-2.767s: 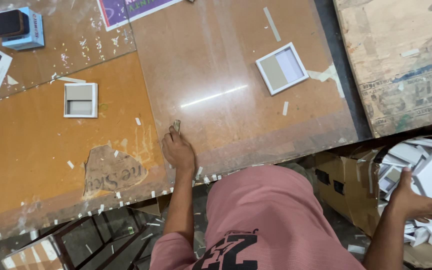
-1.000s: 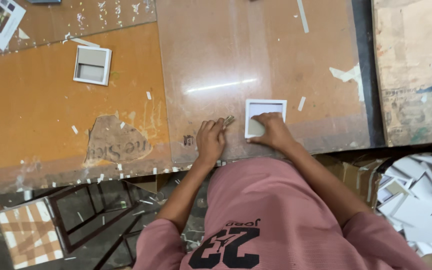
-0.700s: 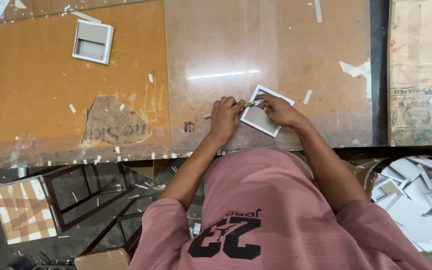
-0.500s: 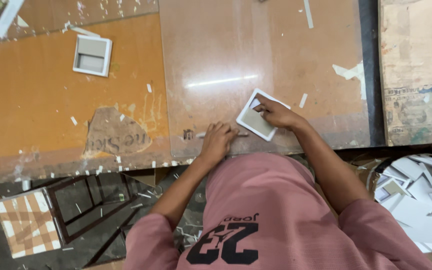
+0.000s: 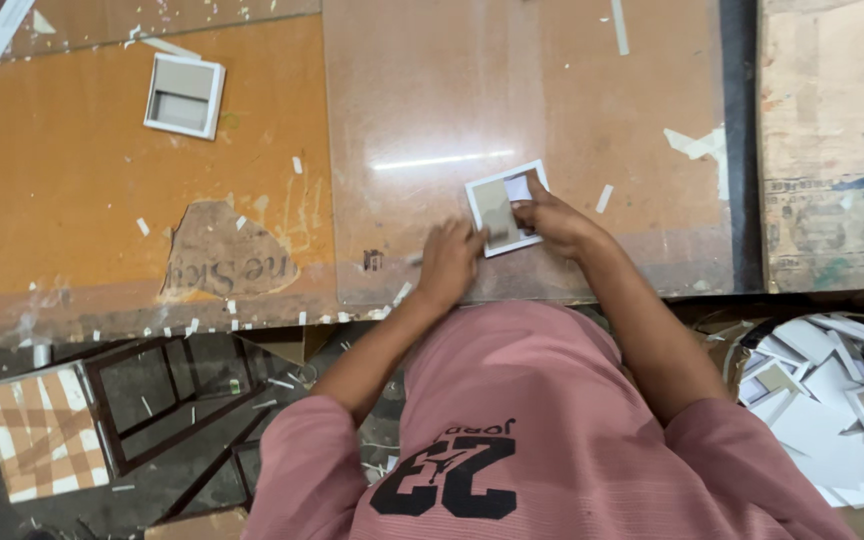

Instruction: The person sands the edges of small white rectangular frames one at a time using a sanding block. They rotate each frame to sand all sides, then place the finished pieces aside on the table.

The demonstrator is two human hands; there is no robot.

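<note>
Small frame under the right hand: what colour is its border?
White border on the small square frame, grey-beige panel inside; right hand rests on it. Head view.

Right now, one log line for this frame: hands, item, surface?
right hand: holding small white frame | left hand: at frame's near edge | surface: glass-topped table | second white frame: far left, untouched

Bright even light, tabletop glare streak
</note>
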